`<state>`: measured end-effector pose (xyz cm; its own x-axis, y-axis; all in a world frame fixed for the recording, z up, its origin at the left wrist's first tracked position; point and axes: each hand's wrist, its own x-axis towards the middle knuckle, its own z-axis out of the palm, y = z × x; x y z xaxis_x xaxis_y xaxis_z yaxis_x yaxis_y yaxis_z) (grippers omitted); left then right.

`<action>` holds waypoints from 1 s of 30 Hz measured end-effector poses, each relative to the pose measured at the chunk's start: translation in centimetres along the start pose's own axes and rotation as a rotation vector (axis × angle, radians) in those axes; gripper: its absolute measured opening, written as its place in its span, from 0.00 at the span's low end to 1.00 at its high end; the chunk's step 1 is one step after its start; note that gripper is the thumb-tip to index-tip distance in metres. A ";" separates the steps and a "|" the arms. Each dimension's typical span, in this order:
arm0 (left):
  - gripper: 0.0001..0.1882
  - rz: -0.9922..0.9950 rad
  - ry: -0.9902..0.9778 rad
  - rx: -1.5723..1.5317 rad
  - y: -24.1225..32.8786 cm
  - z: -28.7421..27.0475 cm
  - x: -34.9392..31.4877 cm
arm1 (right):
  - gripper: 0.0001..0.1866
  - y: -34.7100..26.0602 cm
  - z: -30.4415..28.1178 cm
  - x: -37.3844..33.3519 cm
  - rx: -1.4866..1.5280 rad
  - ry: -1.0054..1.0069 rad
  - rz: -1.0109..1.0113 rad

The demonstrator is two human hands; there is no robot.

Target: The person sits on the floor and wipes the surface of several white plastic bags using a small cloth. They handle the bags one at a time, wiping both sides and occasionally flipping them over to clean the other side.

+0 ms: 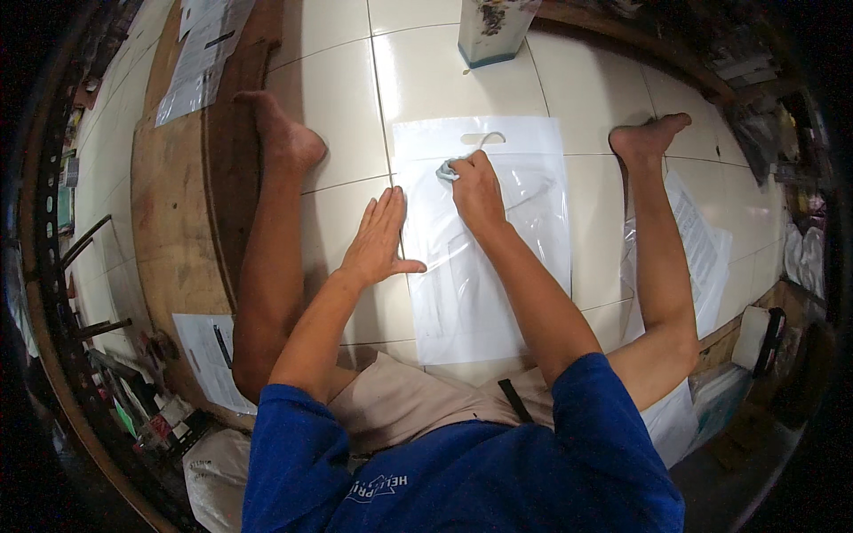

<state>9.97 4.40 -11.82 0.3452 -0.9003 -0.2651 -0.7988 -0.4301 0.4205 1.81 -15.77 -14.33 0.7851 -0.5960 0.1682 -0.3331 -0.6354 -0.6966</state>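
Observation:
Between my outstretched legs a white plastic bag [484, 311] with a cut-out handle and a glossy clear front lies flat on the tiled floor. My right hand [478, 191] presses a bunched pale blue cloth [447, 170] against its upper part, just below the handle slot. The fingers are curled round the cloth and hide part of it. My left hand [380, 240] rests flat with fingers stretched out at the bag's left edge, the thumb on the bag. A pale curved strip [490, 138] shows at the handle slot.
A wooden board [173, 213] at left carries sheets in clear plastic [200, 67]. A translucent container with a blue-green base [489, 40] stands at the far side. Printed sheets [697, 244] lie under my right leg. Cluttered shelving [107, 382] lines the left.

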 end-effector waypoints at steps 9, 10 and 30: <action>0.70 0.020 -0.018 0.044 -0.5 0.5 -0.1 | 0.07 -1.9 0.4 -7.6 0.019 -0.209 -0.121; 0.70 0.013 -0.026 0.052 -0.5 0.5 0.1 | 0.07 0.7 -0.4 -8.5 -0.014 -0.164 -0.105; 0.67 0.054 -0.032 0.096 -0.1 0.4 0.2 | 0.07 6.1 -9.8 -3.8 -0.130 0.000 0.218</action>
<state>9.94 4.29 -12.29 0.2858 -0.9188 -0.2724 -0.8601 -0.3713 0.3499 -8.32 -22.26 -12.39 0.6876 -0.7257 0.0235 -0.5589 -0.5497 -0.6208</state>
